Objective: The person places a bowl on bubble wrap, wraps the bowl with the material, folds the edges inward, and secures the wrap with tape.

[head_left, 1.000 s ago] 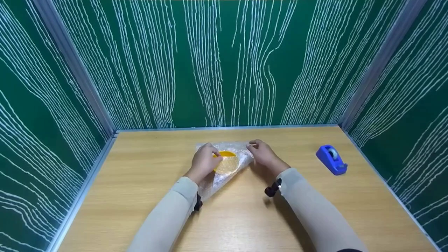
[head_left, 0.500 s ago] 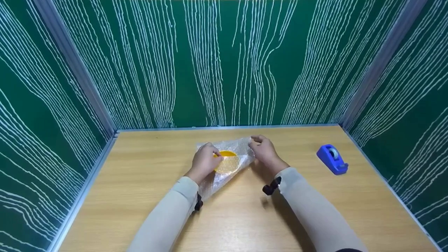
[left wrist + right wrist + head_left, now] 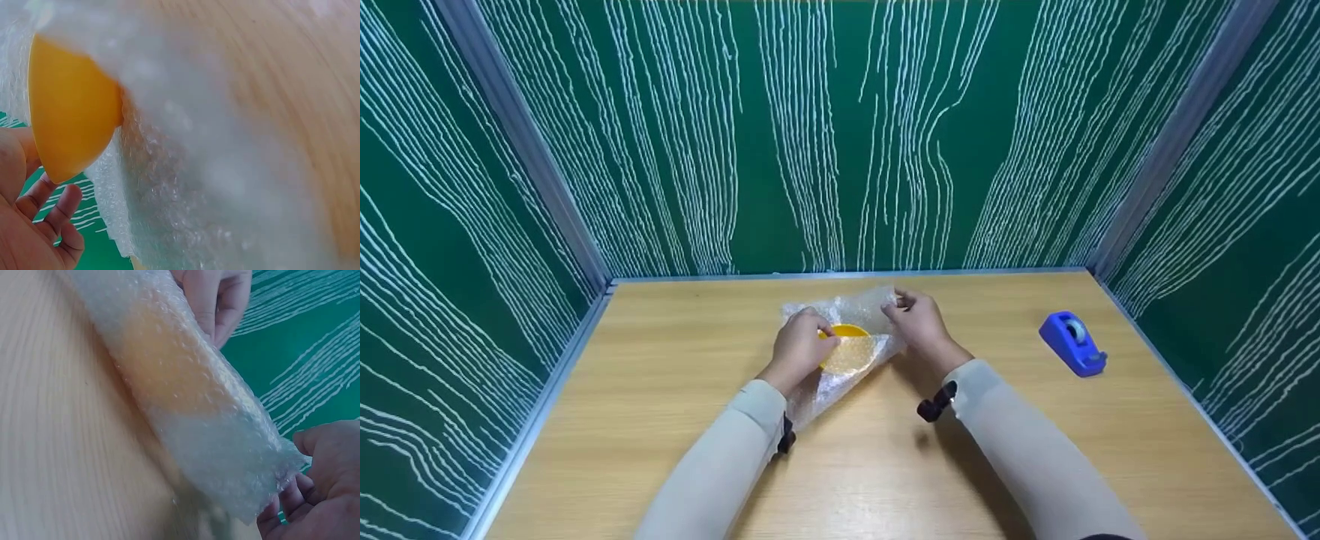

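Observation:
A yellow bowl (image 3: 73, 107) stands on a sheet of bubble wrap (image 3: 840, 386), one flap of which is folded over its near side. In the left wrist view the bowl's smooth outer wall and small foot show. My left hand (image 3: 797, 349) pinches the bowl's rim and the flap's edge between thumb and fingers, at the left side. At the right, my right hand (image 3: 921, 324) pinches the far right corner of the bubble wrap and holds it raised off the table. Through the wrap in the right wrist view, the bowl appears as a blurred yellow patch.
A blue tape dispenser (image 3: 1072, 343) with a roll of clear tape sits at the right of the wooden table (image 3: 675, 390). Green panels (image 3: 847, 150) with white wavy lines enclose the table at the back and sides.
My right hand has lifted the corner of the bubble wrap and drawn it slightly up and to the left, towards the bowl. My left hand stays in place at the rim.

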A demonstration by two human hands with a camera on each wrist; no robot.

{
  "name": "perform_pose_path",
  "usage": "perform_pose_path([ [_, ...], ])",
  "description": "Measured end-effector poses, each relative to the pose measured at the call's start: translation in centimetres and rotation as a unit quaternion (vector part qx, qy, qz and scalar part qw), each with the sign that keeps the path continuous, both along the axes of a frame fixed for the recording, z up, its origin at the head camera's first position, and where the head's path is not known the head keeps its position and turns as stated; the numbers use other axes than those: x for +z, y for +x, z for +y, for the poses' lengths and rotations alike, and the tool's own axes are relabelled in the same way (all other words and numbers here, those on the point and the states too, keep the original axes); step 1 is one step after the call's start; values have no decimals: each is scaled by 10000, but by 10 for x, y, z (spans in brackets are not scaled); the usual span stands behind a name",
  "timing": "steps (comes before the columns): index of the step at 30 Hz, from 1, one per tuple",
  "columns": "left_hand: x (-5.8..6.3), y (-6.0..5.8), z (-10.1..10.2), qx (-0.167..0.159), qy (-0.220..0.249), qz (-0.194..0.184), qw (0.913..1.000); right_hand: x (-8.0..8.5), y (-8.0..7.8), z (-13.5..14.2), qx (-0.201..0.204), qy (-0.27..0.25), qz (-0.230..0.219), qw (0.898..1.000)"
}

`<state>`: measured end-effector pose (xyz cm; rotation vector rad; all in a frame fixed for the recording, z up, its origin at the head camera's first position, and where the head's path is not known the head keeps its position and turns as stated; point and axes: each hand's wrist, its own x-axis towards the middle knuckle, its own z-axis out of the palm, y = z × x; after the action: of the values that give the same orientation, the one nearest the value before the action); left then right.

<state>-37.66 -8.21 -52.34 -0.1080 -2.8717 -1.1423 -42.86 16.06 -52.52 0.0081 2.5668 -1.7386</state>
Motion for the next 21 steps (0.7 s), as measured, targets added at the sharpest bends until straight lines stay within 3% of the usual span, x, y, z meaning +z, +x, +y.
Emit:
perform_pose_path([
  [10, 1, 1, 1, 89, 108, -74, 9999, 11, 17, -13, 223, 745, 633, 9950],
  [17, 1, 2, 1, 62, 67, 13, 10000, 16, 38, -24, 753, 1427, 1019, 9816],
  [19, 0, 2, 1, 45, -14, 94, 9999, 13, 42, -26, 1122, 1841, 1521, 9646],
  [21, -2, 2, 2, 19, -84, 178, 9998, 10, 45, -27, 1511, 2276, 2164, 9373],
])
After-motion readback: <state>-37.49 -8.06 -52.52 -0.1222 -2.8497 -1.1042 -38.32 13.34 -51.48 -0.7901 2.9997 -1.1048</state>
